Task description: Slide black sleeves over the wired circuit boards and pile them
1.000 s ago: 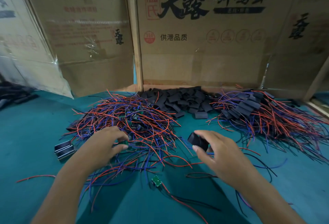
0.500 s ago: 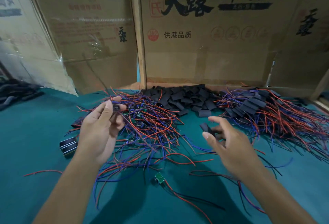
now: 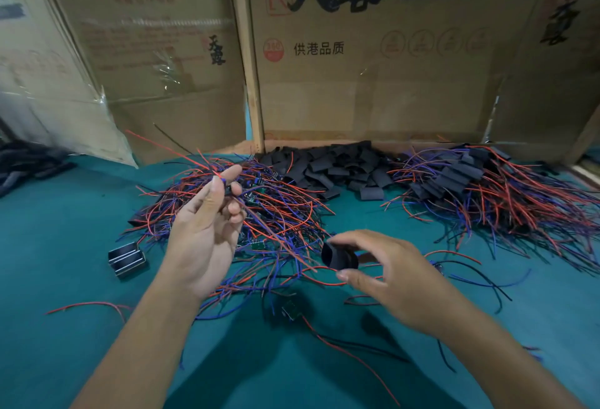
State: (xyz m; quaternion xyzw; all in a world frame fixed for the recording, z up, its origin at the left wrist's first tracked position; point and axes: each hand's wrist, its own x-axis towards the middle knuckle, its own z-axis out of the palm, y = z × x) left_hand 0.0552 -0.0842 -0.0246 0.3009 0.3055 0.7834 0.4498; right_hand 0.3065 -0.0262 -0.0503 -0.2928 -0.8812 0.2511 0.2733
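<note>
Two hands working above the green desk (image 3: 65,278): left hand (image 3: 204,239) is pinching a wired circuit board (image 3: 228,188) over the loose pile (image 3: 259,210), right hand (image 3: 386,275) is pinching a black sleeve (image 3: 339,257). Cardboard box (image 3: 373,51) behind is reading "天露", "供港品质".

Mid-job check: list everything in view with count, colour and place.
unsleeved board pile: one, red and blue wires, centre-left
loose sleeve pile: one, black, back centre
sleeved board pile: one, black with red and blue wires, right
lone circuit board: one, green, near centre
metal clips: two, dark, left
cardboard boxes: several, brown, behind
table: one, teal
left hand: pinches wired board
right hand: holds black sleeve
</note>
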